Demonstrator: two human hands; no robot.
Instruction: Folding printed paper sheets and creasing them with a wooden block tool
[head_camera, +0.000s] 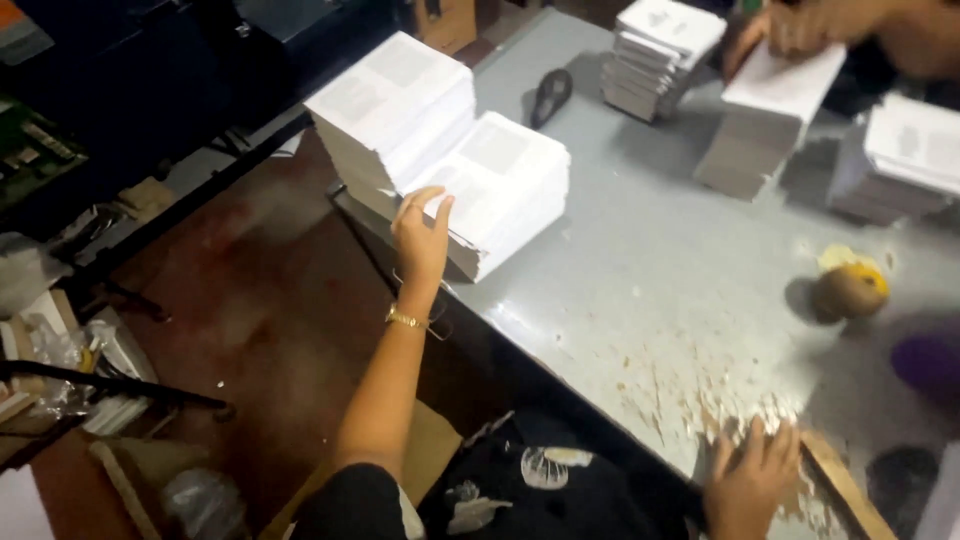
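Grey counter (640, 270), scuffed and flecked with paper scraps toward the near edge. Near paper stack (505, 190): white printed sheets, thick, squared block, long axis running from the near-left counter edge away to the far right; second, taller paper stack (395, 105) touching it on the far-left side. Left hand (422, 235): raised at the near-left corner of the near stack, grip open, fingers spread, fingertips touching or just short of the top sheets, cannot tell which; stack lying directly ahead and to the right of the palm. Right hand (750, 485): flat on the counter at the near edge, grip open, holding nothing, well apart from both stacks; left hand clearly nearer. Further stacks (655, 55) at far side, another person's hand (795, 30) on loose sheets. Round brown-yellow object (848, 290). Dark scissors (550, 95).
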